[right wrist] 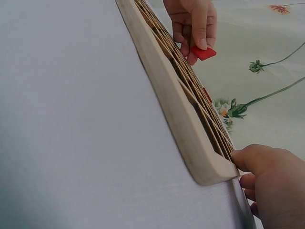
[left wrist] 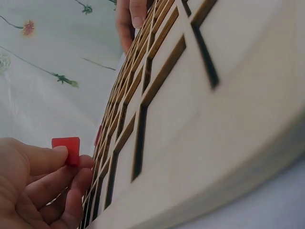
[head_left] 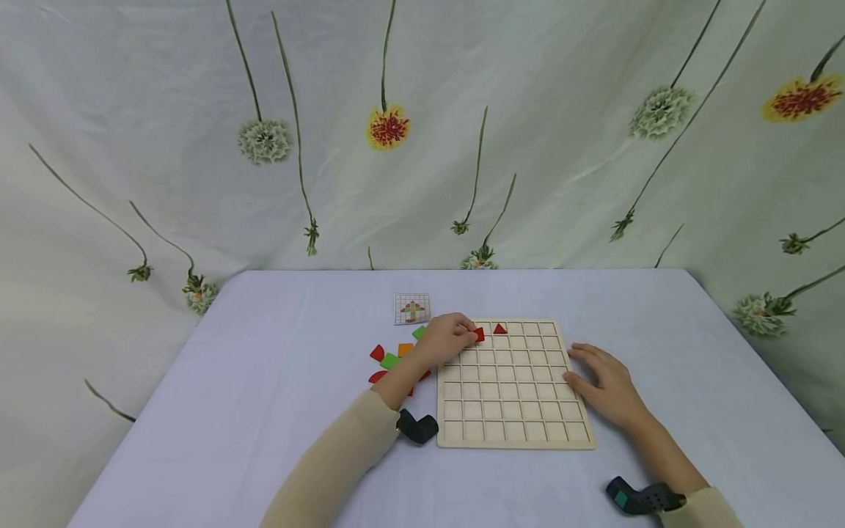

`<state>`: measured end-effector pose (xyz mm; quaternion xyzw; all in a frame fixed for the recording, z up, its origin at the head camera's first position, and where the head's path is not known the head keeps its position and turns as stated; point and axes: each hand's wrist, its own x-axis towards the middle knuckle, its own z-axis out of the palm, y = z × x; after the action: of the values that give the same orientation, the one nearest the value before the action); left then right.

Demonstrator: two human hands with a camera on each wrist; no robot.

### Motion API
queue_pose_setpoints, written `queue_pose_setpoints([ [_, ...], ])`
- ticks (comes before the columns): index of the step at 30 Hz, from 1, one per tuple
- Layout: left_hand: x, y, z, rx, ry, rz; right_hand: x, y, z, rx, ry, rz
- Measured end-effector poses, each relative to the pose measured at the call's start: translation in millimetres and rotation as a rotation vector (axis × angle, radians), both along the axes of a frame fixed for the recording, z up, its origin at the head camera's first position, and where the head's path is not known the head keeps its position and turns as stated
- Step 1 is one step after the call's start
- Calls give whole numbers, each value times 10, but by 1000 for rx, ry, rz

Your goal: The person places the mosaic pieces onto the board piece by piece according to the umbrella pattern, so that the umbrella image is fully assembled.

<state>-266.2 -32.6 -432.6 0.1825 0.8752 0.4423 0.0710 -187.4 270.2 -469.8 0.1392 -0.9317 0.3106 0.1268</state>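
Here I am, thumb and fingers of my left hand (head_left: 445,339) pinching a red piece (head_left: 479,334) by its edge, just right of the head view's centre, over the top rows of the grid board (head_left: 515,444). A red triangle (head_left: 499,329) lies on the board right beside it, so one careless swing of my fingertips could knock that askew. My right hand (head_left: 604,385), lower right, is loosely spread, thumb on the board's right edge; a push there could slide the grid out from under my aim. The pinch is slim, so a slip could drop the piece across a divider, tilted. And my forearm crosses the loose pieces (head_left: 390,361) left of the board: dip it and they scatter.
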Motion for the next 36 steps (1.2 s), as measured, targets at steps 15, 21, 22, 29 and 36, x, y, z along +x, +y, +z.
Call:
queue_pose_setpoints([
  [15, -7, 140, -3, -66, 40, 10, 29, -10, 18, -2, 30, 13],
  [21, -32, 150, 6, -103, 83, -39, 27, -12, 10, -4, 39, 15],
  [22, -38, 150, 10, -110, 92, -51, 26, -12, 9, -4, 41, 16],
  [29, -81, 153, 42, -152, 102, -105, 16, -10, 3, -5, 43, 19],
  [36, -64, 182, 78, -177, 107, -90, 7, -4, 2, 4, 25, 6],
])
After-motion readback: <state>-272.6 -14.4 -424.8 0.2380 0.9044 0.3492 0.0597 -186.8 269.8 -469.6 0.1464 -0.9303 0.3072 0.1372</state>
